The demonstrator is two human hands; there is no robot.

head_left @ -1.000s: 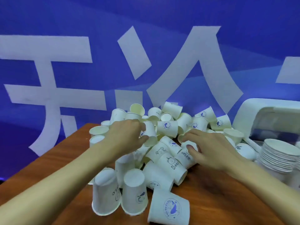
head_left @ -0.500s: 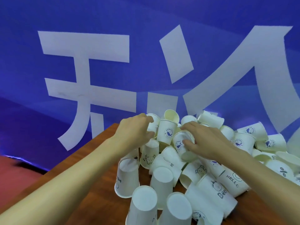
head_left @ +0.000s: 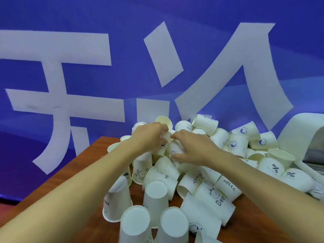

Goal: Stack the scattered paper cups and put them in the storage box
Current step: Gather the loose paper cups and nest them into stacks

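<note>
Alignment matters: left hand (head_left: 149, 135), seemingly pinching a small white paper cup (head_left: 166, 137) at its fingertips, should steady it while right hand (head_left: 194, 149), curled round a blue-printed white paper cup (head_left: 174, 151) under its fingers, slides both squarely together.

A reddish-brown wooden table (head_left: 100, 145) stands before a blue banner (head_left: 210, 23) printed with large white characters (head_left: 57, 102). At lower left is a strip of what may be red floor (head_left: 7, 207).
</note>
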